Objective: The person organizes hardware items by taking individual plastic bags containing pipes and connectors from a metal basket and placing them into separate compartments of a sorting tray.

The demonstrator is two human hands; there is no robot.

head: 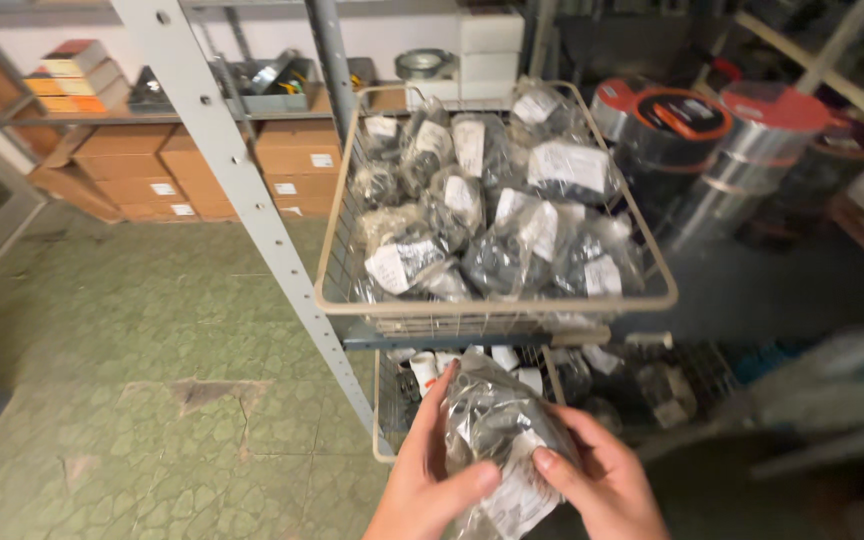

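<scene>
Both of my hands hold one clear plastic bag (497,425) of dark parts with a white label, low in the middle of the view. My left hand (427,480) wraps its left side, thumb across the front. From the right, my right hand (607,480) grips the same bag with its fingers on the label. Just behind the bag stands a lower wire basket (384,420) holding more bagged parts. Above it, a larger wire basket (337,240) on the shelf is heaped with several similar labelled bags.
A grey perforated shelf post (242,190) slants across the left. Brown cardboard boxes (142,165) are stacked on the far shelving. Rolls of silver tape (742,140) with red cores sit at the right. A cracked green tiled floor (132,350) spreads to the left.
</scene>
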